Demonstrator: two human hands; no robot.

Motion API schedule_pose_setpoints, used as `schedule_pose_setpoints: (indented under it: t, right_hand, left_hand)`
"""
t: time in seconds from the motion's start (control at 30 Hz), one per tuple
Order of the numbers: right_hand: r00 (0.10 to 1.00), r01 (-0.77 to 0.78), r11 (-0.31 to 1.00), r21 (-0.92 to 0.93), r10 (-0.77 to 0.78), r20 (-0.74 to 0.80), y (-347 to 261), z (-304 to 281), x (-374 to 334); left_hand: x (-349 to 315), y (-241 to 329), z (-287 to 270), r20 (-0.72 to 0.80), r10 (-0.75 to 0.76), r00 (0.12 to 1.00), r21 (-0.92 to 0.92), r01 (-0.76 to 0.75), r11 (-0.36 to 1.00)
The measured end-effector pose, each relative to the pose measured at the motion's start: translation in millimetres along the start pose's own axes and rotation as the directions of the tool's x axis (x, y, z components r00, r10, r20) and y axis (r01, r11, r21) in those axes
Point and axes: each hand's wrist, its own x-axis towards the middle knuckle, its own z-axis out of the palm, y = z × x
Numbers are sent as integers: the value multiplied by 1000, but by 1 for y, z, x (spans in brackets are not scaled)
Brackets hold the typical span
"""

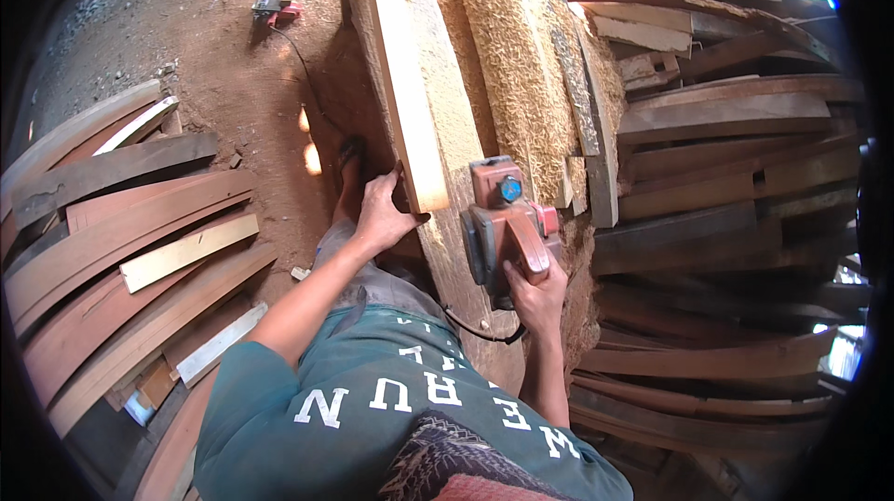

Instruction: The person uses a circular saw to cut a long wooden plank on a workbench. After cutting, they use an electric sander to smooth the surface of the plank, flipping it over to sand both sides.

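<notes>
My right hand (540,294) is wrapped round the rear handle of a reddish electric hand planer (494,182) with a blue front knob. The planer sits just right of the near end of a long pale wooden board (410,82), over the workbench. My left hand (384,214) grips that board's near end, with the thumb at the end face and the fingers along its left side. Beneath the board lies a thick, rough timber bench top (454,110). A black cord (480,329) trails from the planer's rear toward my body.
Wood shavings (517,45) heap along the bench's right part. Stacked dark planks (726,119) fill the right side, and more boards (130,240) lie at the left. Another corded power tool (277,6) rests on the dirt floor (214,63) at the far left.
</notes>
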Motion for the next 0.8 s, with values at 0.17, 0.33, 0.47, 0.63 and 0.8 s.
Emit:
schedule_pose_setpoints:
  t: [0.17,0.33,0.47,0.63,0.8]
  right_hand:
    - [996,-5,1000,-1,5,84,17,37,16]
    - [993,52,994,-100,-41,114,27,73,31]
    - [990,66,983,-169,-44,134,5,92,63]
    - [984,123,978,-169,-98,145,-40,143,163]
    - [965,200,952,-234,-149,216,-104,208,302]
  left_hand:
    - [19,-46,43,-64,-21,998,259,37,965]
    - [25,-70,-19,32,1,999,305,-11,952]
    - [24,-139,-59,6,-153,988,352,141,925]
    - [19,-176,-90,7,-309,951,299,293,908]
    - [38,-180,-101,64,-455,888,226,431,874]
